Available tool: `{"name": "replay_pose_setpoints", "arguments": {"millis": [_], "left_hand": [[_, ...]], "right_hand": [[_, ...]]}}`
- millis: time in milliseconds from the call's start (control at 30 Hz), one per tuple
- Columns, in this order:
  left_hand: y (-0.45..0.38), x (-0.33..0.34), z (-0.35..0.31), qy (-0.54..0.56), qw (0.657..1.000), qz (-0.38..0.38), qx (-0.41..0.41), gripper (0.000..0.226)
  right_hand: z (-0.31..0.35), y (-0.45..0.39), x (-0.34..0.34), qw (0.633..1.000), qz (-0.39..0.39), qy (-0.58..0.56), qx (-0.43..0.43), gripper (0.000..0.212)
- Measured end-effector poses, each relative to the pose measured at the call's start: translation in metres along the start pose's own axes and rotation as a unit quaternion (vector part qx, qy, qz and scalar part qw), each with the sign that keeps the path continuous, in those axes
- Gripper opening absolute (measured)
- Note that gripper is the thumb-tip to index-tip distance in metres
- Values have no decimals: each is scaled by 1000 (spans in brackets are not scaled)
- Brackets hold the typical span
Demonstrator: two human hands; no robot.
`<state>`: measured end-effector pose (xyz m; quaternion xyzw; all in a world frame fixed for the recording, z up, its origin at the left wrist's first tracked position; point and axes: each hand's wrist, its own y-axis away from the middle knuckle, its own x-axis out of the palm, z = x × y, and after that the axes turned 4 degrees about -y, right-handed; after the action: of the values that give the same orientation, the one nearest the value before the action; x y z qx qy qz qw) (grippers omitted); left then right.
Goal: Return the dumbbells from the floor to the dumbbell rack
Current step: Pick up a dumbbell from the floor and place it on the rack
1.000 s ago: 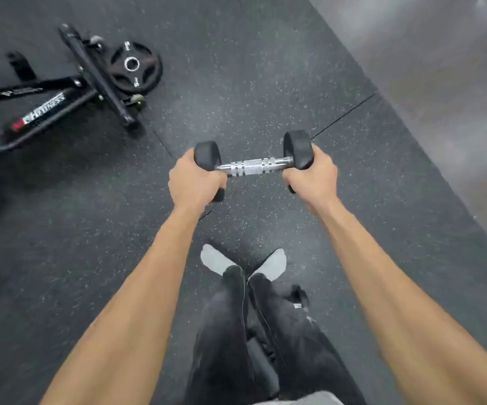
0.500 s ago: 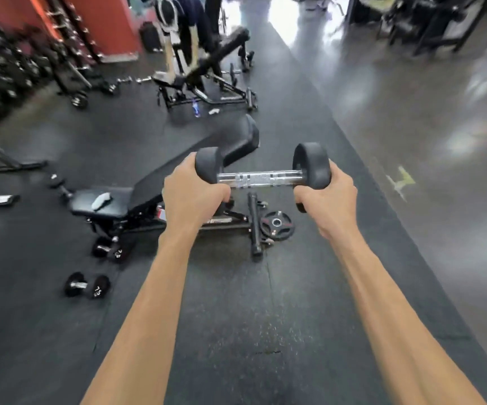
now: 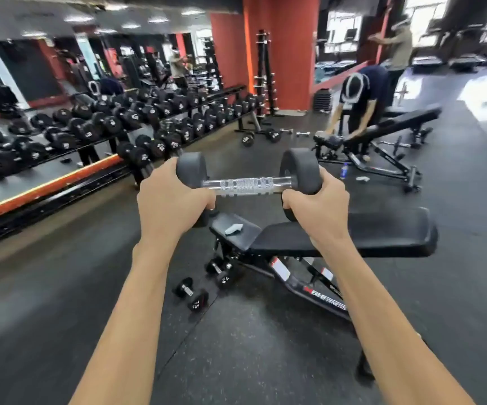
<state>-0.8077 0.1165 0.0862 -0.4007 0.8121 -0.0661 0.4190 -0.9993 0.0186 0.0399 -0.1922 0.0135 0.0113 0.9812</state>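
Observation:
I hold a black dumbbell [image 3: 246,185] with a knurled chrome handle level in front of me. My left hand [image 3: 172,204] wraps its left head and my right hand [image 3: 318,206] wraps its right head. The long dumbbell rack [image 3: 113,133], full of black dumbbells, runs along the mirrored wall at the left, a few steps away. Two small dumbbells lie on the floor below my hands: one marked 7.5 [image 3: 191,293] and another [image 3: 220,271] under the bench.
A black adjustable bench [image 3: 338,238] stands right below the held dumbbell. Farther back right, a person [image 3: 359,103] bends over a second bench [image 3: 388,130]. More dumbbells [image 3: 261,135] lie near a red pillar [image 3: 280,51].
My view has lifted from the floor at my feet to the room and turned left, so the rack is in sight. The dumbbell stays held between both hands.

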Motion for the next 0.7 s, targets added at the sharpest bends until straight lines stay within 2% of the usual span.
{"name": "replay_pose_setpoints", "arguments": {"millis": [167,333,533,700], "left_hand": [[-47,-15,64,-36,992,-50,-113,30],[-81,-37,139,-72,967,-106,-221,39],[-127,-72,239,-115,931,-173,-300,35],[-178,-102,327,-112,906,-197,-358,47]], "right_hand": [[-26,-49,108,991,134,-18,15,14],[-39,-73,224,966,258,-18,19,14],[-54,-75,373,930,363,-42,27,21],[-61,-73,496,909,414,-42,34,18]]}}
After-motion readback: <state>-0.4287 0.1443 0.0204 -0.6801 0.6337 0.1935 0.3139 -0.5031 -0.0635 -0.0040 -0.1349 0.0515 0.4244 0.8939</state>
